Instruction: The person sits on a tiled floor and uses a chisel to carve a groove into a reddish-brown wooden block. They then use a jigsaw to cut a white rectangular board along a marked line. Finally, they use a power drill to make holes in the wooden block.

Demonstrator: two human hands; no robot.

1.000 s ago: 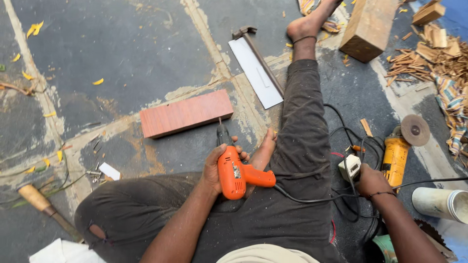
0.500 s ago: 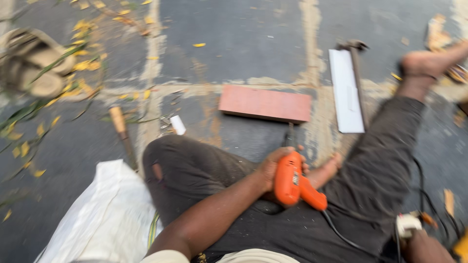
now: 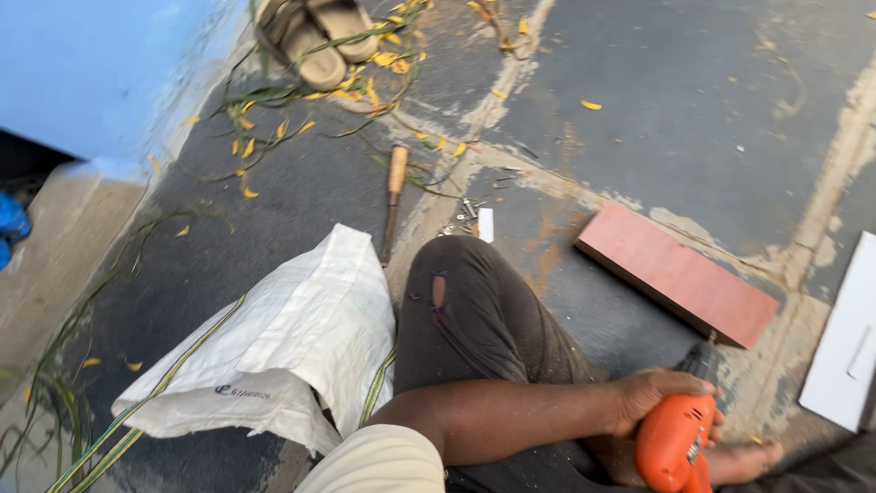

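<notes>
Nearest, the left hand [image 3: 652, 397] is wrapped around the orange plastic power drill [image 3: 673, 443], its dark chuck aimed toward the near end of the reddish-brown rectangular wooden block [image 3: 680, 274] lying flat on the floor [image 3: 712, 110]. No hole shows in the block, so drilling looks not yet begun. The right hand is out of view. Left of the knee slumps a white woven sack [image 3: 292, 347] with green-yellow stripes and small dark print. Farther off lie a wooden-handled chisel [image 3: 392, 196] and tan sandals [image 3: 319, 36].
</notes>
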